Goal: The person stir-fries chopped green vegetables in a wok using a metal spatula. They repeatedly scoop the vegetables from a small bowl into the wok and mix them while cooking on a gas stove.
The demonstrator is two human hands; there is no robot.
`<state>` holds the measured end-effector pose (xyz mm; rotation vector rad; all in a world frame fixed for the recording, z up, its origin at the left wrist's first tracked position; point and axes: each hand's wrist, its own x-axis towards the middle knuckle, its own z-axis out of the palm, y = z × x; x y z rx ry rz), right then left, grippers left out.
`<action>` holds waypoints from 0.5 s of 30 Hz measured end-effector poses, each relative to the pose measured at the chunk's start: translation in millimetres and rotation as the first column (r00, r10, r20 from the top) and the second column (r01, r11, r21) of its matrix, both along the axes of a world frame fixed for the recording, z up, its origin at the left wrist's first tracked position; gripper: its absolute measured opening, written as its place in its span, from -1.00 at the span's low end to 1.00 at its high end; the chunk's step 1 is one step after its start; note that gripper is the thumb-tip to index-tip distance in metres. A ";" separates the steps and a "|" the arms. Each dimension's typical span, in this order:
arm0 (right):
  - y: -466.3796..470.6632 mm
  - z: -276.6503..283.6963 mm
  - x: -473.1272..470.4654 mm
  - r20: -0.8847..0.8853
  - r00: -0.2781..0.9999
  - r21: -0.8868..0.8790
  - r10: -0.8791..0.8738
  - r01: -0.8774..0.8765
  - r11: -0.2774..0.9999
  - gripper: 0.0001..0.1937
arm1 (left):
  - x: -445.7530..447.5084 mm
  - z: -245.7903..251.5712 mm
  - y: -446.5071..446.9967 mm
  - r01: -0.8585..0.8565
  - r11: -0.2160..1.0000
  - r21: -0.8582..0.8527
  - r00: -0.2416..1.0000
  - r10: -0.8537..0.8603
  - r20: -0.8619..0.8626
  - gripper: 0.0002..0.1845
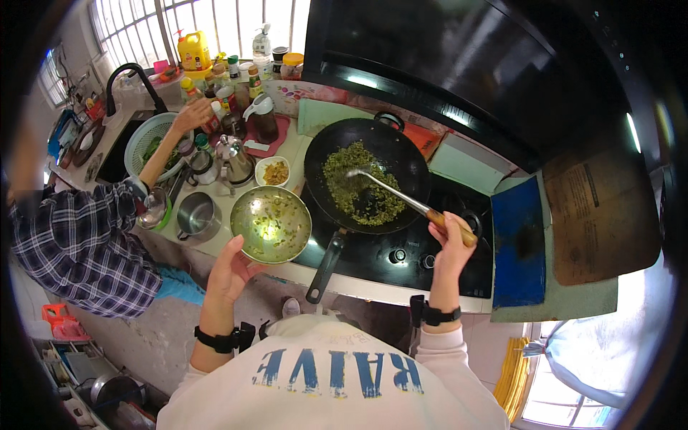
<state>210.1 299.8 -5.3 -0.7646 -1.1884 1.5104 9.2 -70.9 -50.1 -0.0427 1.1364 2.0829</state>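
A black wok (344,129) with chopped green food (349,161) in it sits on the glass gas hob (371,258). My right hand (451,242) grips the wooden handle of a metal spatula (398,194), whose blurred head reaches into the food. My left hand (231,271) holds a metal bowl (271,226) by its lower left rim, tilted so that its inside shows, with green bits stuck to it. The bowl is just left of the wok and its long black handle (326,266). Behind the bowl stands a small white dish (260,173) of yellowish-brown food.
At the left a person in a plaid shirt (80,242) reaches toward the sauce bottles (209,123). A steel saucepan (198,215), a steel kettle (234,161) and a colander with greens (134,140) stand near. The range hood (430,70) overhangs the hob.
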 end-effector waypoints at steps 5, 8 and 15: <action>2.9 62.7 59.6 0.137 0.976 0.212 -0.167 0.136 0.968 -0.84 | 0.2 -0.2 4.3 -0.028 0.999 0.018 1.000 0.028 -0.014 -0.47; 2.9 59.1 54.6 0.200 0.971 0.201 -0.129 0.088 0.976 -0.84 | 0.7 -0.5 5.6 -0.021 1.000 0.006 1.000 0.021 0.011 -0.47; -12.5 -11.1 -4.5 -0.124 0.981 -0.003 -0.146 0.147 0.989 -0.81 | 2.7 5.7 7.0 -0.004 1.000 0.014 1.000 0.004 0.007 -0.46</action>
